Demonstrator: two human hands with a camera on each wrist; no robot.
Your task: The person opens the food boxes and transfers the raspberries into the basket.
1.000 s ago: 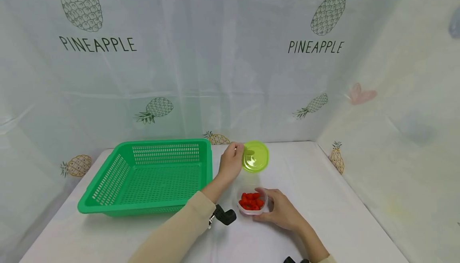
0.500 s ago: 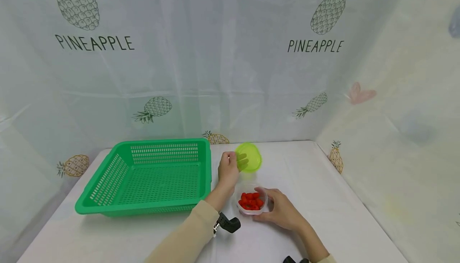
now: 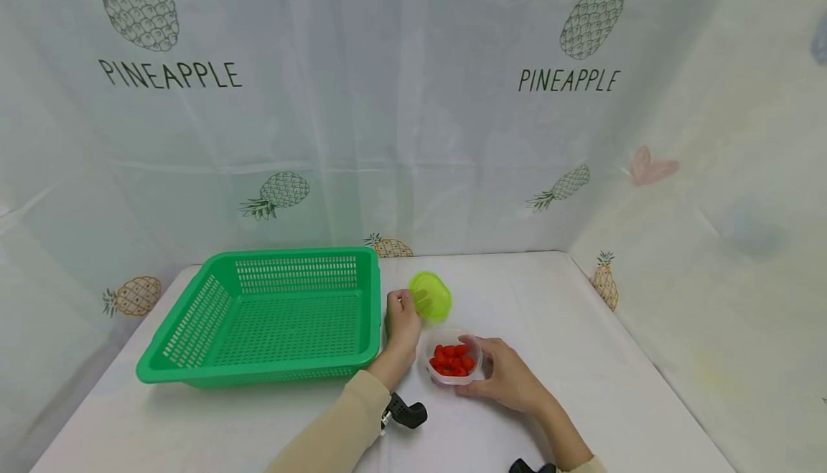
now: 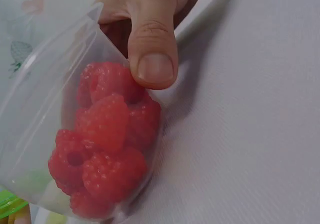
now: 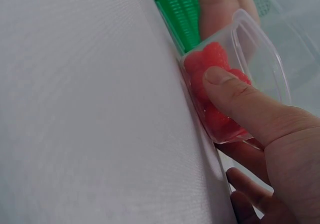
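A clear plastic container (image 3: 426,359) with several red raspberries (image 3: 452,361) stands on the white table in the head view. My right hand (image 3: 507,380) grips its right side, thumb in front and fingers behind. In the right wrist view that thumb (image 5: 240,96) presses the clear wall over the raspberries. My left hand (image 3: 403,319) pinches the left edge of a translucent yellow-green lid (image 3: 433,296), tilted above and behind the container, apart from it. Only a bit of the lid (image 4: 9,203) and fingertips show at the lower left of the left wrist view.
A green perforated plastic basket (image 3: 258,372) stands on the left of the table, close beside the left forearm. Behind the white table (image 3: 581,387) hangs a pale curtain (image 3: 400,121) with pineapple prints.
The left hand has come nearer, and the lid with it has moved left and down toward the container, its tilt changing. The right hand and the container have stayed in place.
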